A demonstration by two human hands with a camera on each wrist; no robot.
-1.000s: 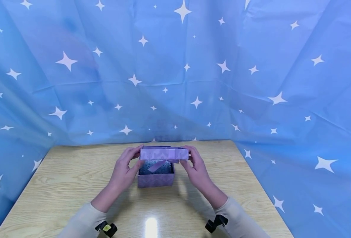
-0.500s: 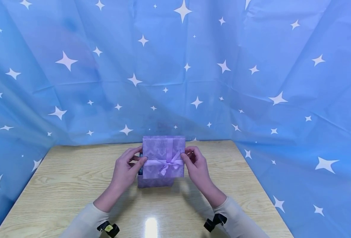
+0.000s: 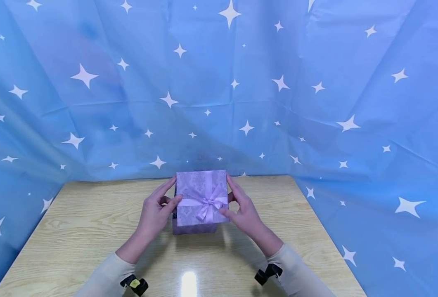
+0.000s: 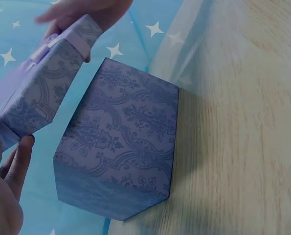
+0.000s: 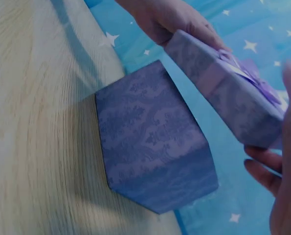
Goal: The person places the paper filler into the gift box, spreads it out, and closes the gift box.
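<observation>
A purple patterned box lid (image 3: 192,185) with a lilac ribbon bow (image 3: 208,203) is held above its box base (image 3: 194,229). My left hand (image 3: 156,209) grips the lid's left side, thumb on its near part. My right hand (image 3: 245,208) holds the right side, its thumb close to the bow. Both wrist views show a gap between the lid (image 4: 47,88) and the base (image 4: 121,132), with the lid tilted. In the right wrist view, fingers (image 5: 265,169) support the lid's lower edge. The base's inside is nearly all hidden by the lid.
The box base stands on a light wooden table (image 3: 92,231). Blue cloth with white stars (image 3: 219,103) hangs behind the table and along both sides. Black wrist cameras (image 3: 134,284) are strapped over the pale sleeves (image 3: 105,276).
The lid has turned from edge-on to show its bow-tied top, covering the blue filling seen earlier in the base. It has since shifted slightly left, and the right hand's fingers have extended along its side.
</observation>
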